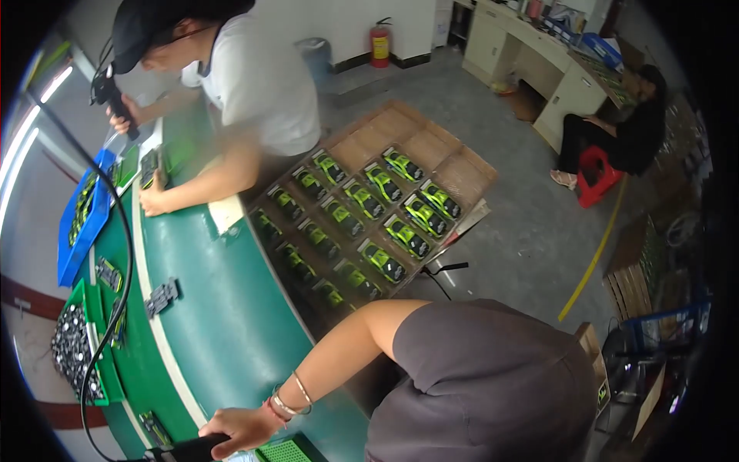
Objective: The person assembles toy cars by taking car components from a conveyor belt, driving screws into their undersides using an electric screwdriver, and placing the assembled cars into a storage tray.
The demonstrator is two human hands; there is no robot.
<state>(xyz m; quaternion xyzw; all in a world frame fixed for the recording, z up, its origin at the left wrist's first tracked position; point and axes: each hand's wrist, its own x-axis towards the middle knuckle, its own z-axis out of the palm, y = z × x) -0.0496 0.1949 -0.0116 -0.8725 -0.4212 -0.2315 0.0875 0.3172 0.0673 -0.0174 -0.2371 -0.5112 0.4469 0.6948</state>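
My right hand [245, 430], with bangles on its wrist, reaches left over the green worktable [231, 308]. Its fingers are wrapped round a black tool [188, 450] that looks like an electric screwdriver; its tip is cut off or unclear. A black cable [129, 246] loops down toward it. Just beyond the tool lies a green and black toy car part [155, 427]. Part of a green perforated tray [283, 451] shows beside my hand at the lower edge. Farther along the table is a dark car chassis [162, 297]. My left hand is out of view.
A green bin [114, 385] of small dark parts and a blue tray [68, 266] line the table's far side. A carton [477, 165] of green-black toy cars adjoins the table. A co-worker [265, 77] holds a black driver beside it; another person sits on a red stool [596, 177].
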